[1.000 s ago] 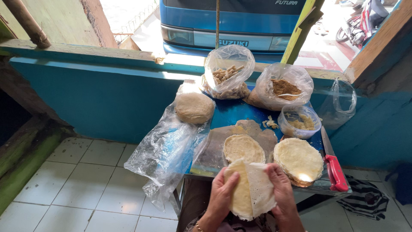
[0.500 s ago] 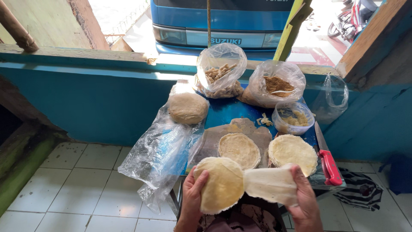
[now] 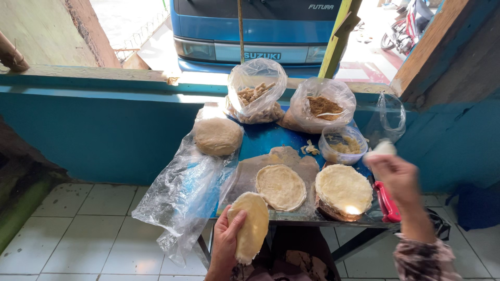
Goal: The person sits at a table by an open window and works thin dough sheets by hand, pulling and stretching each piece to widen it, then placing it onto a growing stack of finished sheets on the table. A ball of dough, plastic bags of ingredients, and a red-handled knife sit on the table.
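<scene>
My left hand (image 3: pixel 225 239) holds a flat round of pale dough (image 3: pixel 251 226) at the near edge of the blue table (image 3: pixel 265 138). My right hand (image 3: pixel 397 177) is raised over the table's right side, pinching a crumpled white sheet (image 3: pixel 382 148) between its fingers. Another flat dough round (image 3: pixel 280 187) lies on the floured board in front of me. A stack of flat rounds (image 3: pixel 343 188) sits to its right, under my right hand.
A dough ball (image 3: pixel 217 136) rests on a loose clear plastic sheet (image 3: pixel 182 195) at the table's left. Two open plastic bags of filling (image 3: pixel 256 94) (image 3: pixel 323 106) and a small clear tub (image 3: pixel 341 144) stand at the back. A red-handled tool (image 3: pixel 386 202) lies at the right edge.
The two hands have separated. My right hand peeled the white sheet off the dough and lifted it up to the right. My left hand kept the dough round and lowered it.
</scene>
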Action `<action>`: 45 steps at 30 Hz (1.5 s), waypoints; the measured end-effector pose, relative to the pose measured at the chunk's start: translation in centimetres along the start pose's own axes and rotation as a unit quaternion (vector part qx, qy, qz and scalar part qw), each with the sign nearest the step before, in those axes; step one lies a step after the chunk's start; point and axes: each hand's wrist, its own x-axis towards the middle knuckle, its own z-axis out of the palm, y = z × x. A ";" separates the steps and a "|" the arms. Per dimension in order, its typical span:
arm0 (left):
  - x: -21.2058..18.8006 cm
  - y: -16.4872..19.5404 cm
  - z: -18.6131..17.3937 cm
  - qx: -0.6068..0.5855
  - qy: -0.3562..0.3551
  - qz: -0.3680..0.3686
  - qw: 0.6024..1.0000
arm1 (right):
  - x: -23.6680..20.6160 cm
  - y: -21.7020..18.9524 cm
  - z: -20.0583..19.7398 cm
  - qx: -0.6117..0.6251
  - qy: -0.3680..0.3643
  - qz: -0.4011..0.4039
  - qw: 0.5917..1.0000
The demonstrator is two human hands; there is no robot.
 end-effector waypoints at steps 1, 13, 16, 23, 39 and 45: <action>-0.1 0.0 -0.1 -0.001 -0.002 0.007 1.000 | -0.7 0.3 2.0 -0.119 -0.032 0.003 0.992; 0.4 -0.7 -1.3 0.015 0.013 0.022 1.000 | -10.6 -3.3 7.6 -0.382 0.041 -0.180 0.905; 0.5 -1.0 -1.1 0.002 0.018 0.013 1.000 | -10.8 -2.4 8.0 -0.395 0.065 -0.188 0.897; 0.2 -1.0 -1.3 0.012 -0.009 0.023 1.000 | -11.8 -3.5 8.8 -0.429 0.073 -0.231 0.870; -0.9 -2.4 3.5 -0.048 -0.215 -0.105 0.970 | -17.5 -3.4 14.0 0.424 -0.154 0.325 0.831; -2.1 -2.2 1.7 -0.024 -0.312 -0.132 0.941 | -15.8 -4.0 14.6 0.472 -0.023 0.314 0.824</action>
